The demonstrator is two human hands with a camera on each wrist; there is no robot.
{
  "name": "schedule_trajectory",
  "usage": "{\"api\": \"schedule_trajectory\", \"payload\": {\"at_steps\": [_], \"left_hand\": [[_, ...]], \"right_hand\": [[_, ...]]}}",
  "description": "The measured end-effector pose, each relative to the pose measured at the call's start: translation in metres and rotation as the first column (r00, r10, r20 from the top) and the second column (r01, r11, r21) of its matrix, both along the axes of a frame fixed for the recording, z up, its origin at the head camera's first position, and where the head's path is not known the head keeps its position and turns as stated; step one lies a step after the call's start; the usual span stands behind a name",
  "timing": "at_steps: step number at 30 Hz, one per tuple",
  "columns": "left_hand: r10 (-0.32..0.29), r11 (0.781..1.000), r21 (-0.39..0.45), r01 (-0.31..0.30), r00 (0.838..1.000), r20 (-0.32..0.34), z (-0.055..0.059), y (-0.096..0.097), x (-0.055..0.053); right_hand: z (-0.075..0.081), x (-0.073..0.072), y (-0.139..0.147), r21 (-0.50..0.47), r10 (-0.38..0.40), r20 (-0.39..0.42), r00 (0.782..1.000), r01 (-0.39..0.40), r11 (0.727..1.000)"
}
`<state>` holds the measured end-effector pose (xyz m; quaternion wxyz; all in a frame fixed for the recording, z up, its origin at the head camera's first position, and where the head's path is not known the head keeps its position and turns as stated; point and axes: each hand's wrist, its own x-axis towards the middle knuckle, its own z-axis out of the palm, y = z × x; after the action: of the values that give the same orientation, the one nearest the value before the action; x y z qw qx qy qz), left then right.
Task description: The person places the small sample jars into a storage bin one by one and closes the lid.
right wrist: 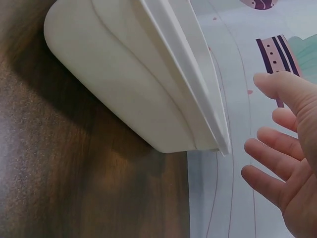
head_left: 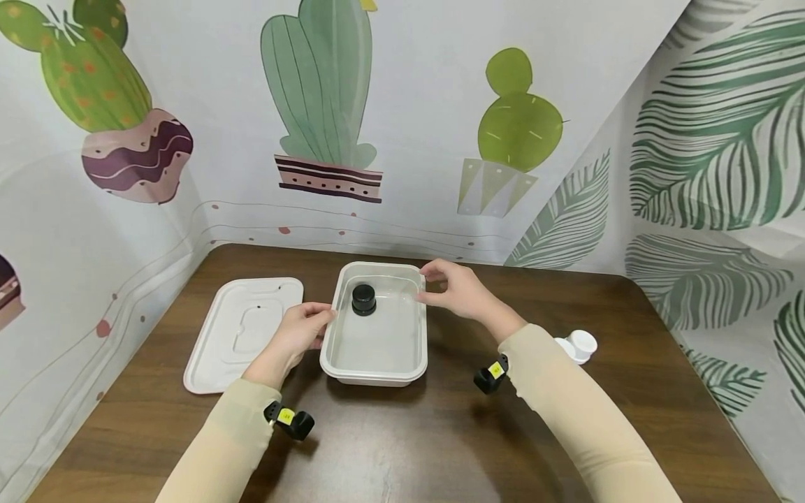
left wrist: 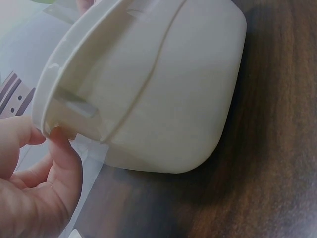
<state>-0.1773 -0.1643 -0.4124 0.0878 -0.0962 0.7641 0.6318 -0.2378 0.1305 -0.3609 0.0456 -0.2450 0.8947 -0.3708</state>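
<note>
A cream plastic storage box (head_left: 377, 349) stands on the table without its lid. Inside it, toward the far left, sits a small black round piece (head_left: 363, 299) like a knob or cap. My left hand (head_left: 300, 328) pinches the box's left rim between thumb and fingers; the left wrist view shows this hand (left wrist: 44, 183) right at the rim's edge. By the far right rim is my right hand (head_left: 462, 290), its fingers spread. In the right wrist view that hand (right wrist: 290, 148) holds nothing, and a gap shows between its fingertips and the box.
To the left of the box, a white lid (head_left: 226, 328) lies flat on the wooden table (head_left: 390, 433). White round pieces (head_left: 582, 345) stand at the right, partly hidden by the right sleeve (head_left: 578, 405). A cactus-print cloth (head_left: 428, 140) hangs behind the table.
</note>
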Motion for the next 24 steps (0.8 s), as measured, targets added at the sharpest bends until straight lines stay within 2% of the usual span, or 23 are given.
{"api": "schedule_trajectory", "payload": {"at_steps": [11,24], "left_hand": [[-0.002,1.000,0.021,0.002,1.000,0.005,-0.002,-0.003,0.000],[-0.009,0.999,0.048,0.009,1.000,-0.003,-0.002,-0.004,0.003]], "right_hand": [[0.002,0.011,0.018,-0.039,-0.041,-0.047,0.998,0.040,0.998],[0.006,0.023,0.036,-0.044,-0.094,-0.038,0.995,0.092,0.995]]}}
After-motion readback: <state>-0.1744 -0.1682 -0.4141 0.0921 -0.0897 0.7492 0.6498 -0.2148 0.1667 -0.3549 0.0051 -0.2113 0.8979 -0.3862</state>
